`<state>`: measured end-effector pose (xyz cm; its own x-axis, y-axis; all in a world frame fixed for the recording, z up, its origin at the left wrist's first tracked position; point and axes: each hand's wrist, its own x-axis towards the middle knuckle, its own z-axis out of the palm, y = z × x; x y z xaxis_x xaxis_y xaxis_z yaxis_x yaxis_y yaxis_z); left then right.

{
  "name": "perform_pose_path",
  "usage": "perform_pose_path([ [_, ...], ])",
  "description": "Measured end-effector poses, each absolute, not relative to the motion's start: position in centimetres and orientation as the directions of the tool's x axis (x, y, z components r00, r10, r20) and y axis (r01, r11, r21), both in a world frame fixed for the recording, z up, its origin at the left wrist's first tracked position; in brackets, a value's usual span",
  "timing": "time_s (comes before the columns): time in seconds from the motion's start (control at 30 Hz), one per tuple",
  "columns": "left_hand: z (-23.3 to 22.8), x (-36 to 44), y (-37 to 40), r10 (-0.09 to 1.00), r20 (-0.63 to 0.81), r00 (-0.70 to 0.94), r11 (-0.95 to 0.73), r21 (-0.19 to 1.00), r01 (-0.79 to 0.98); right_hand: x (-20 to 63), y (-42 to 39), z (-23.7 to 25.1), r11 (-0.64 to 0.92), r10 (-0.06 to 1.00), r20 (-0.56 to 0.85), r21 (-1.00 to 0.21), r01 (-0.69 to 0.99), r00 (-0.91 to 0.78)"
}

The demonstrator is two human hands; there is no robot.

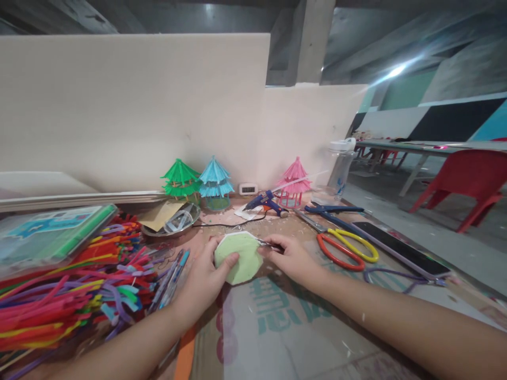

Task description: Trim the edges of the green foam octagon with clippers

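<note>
A pale green, roughly eight-sided disc [240, 257] with a white edge is gripped by my left hand [216, 269], thumb on its face and fingers behind it. At the disc's right edge, my right hand [287, 256] is closed around a small dark metal tool [273, 245], perhaps small scissors or tweezers; the grip hides most of it. The tool's tip meets the disc's rim. Both hands are above a printed cardboard sheet [277, 327].
Left lie many coloured pipe cleaners [71, 295], pens [174, 277] and a plastic case [51, 232]. Behind stand green [180, 179], blue [216, 182] and pink [295, 179] model pavilions, plus a glue gun [265, 201]. Right are scissors [340, 250], pliers [335, 209], a phone [398, 248] and a bottle [339, 169].
</note>
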<state>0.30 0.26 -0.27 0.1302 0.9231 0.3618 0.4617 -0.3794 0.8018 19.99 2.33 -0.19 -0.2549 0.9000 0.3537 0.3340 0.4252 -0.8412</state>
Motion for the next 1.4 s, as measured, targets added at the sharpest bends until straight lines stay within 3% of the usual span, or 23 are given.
perform_pose_path([
  [0.3,0.8,0.5,-0.5,0.924,0.368,0.105,-0.374,0.811,0.451,20.1,2.3,-0.7,0.530,0.845,0.441,-0.759,0.377,-0.301],
  [0.47,1.3,0.6,-1.2,0.920,0.387,0.065,-0.366,0.785,0.500,20.7,1.6,-0.8,0.786,0.600,0.704,-0.434,0.440,-0.379],
  [0.57,1.3,0.7,-1.5,0.922,0.382,0.059,-0.359,0.789,0.499,21.0,1.1,-0.5,0.840,0.479,0.758,-0.248,0.482,-0.444],
  [0.67,1.4,0.8,-1.9,0.925,0.374,0.069,-0.352,0.774,0.526,21.0,0.9,-0.2,0.846,0.431,0.766,-0.157,0.510,-0.478],
  [0.8,1.6,0.6,-1.9,0.917,0.390,0.088,-0.370,0.743,0.558,21.0,0.9,-0.4,0.846,0.459,0.748,-0.204,0.493,-0.479],
  [0.93,1.0,0.4,-1.2,0.919,0.392,0.026,-0.363,0.820,0.442,21.1,1.2,-0.8,0.780,0.589,0.721,-0.388,0.491,-0.365],
  [1.0,0.7,0.4,-0.9,0.921,0.385,0.060,-0.379,0.849,0.369,21.1,1.5,-0.8,0.723,0.666,0.686,-0.499,0.478,-0.292],
  [1.1,0.4,0.5,-0.6,0.919,0.371,0.133,-0.393,0.828,0.400,21.0,1.7,-0.8,0.669,0.732,0.633,-0.598,0.442,-0.252],
  [1.23,0.3,0.5,-0.6,0.894,0.423,0.151,-0.437,0.745,0.503,21.1,1.6,-0.6,0.704,0.694,0.672,-0.556,0.443,-0.260],
  [1.4,0.1,0.2,-0.6,0.842,0.490,0.227,-0.523,0.635,0.568,21.5,0.9,0.2,0.790,0.570,0.750,-0.388,0.475,-0.335],
])
